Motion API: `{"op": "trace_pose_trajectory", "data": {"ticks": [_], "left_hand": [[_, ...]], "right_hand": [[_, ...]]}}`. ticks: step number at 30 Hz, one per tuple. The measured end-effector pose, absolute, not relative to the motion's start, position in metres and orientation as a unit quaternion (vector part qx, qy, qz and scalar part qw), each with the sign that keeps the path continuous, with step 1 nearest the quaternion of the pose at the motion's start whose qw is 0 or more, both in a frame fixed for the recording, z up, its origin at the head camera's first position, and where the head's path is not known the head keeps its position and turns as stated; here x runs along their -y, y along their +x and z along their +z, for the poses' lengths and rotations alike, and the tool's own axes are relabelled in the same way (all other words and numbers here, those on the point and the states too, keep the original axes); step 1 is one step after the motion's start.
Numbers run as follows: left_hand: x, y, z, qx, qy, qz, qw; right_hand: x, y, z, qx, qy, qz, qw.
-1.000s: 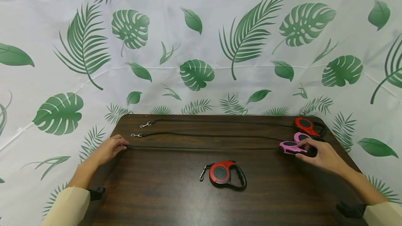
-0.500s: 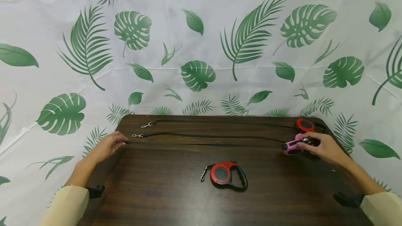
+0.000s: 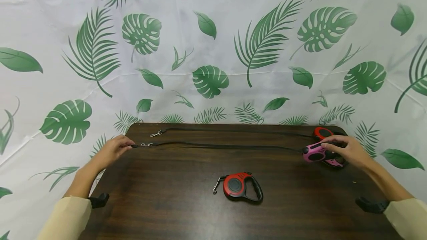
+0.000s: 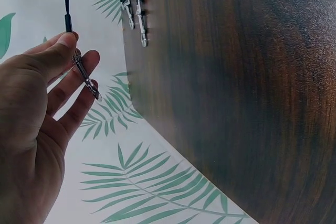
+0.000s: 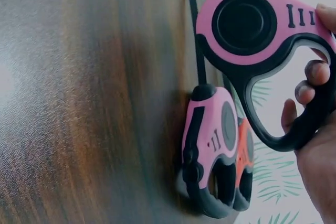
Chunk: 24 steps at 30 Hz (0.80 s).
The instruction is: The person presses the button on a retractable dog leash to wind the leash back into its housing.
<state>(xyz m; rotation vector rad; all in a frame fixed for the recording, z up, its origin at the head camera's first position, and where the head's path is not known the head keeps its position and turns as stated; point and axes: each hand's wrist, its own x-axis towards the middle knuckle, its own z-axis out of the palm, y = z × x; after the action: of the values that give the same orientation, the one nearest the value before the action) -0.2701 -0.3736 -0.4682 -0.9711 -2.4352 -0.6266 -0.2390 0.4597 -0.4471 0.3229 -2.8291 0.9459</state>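
My right hand grips a pink and black retractable dog leash by its handle, held above the table's right side. In the right wrist view, the fingers pass through the handle loop and the thumb lies on the pink casing. At the far left, my left hand pinches the black cord end between thumb and finger. Its metal snap hook hangs in front of the other fingers. The cord runs between both hands, overlapping another leash's cord in the head view. Below the held leash lies a second pink leash.
A red retractable leash lies at the back right, its cord stretched left to a snap hook. The second pink leash's snap hook lies near my left fingers. Another red leash rests mid-table, cord wound in.
The held pink leash has risen from beside the second pink leash and moved farther back, turning on the way. My left hand has lifted its cord end and moved back too.
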Motion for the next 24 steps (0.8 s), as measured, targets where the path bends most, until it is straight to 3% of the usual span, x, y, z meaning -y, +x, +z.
{"op": "trace_pose_trajectory", "data": {"ticks": [16, 24], "left_hand": [[0.371, -0.273, -0.464, 0.886, -0.342, -0.223, 0.219], [0.370, -0.272, -0.461, 0.896, -0.327, -0.219, 0.205]], "right_hand": [[-0.469, -0.250, -0.442, 0.891, 0.110, 0.430, 0.095], [-0.467, -0.252, -0.442, 0.858, 0.076, 0.503, 0.074]]}}
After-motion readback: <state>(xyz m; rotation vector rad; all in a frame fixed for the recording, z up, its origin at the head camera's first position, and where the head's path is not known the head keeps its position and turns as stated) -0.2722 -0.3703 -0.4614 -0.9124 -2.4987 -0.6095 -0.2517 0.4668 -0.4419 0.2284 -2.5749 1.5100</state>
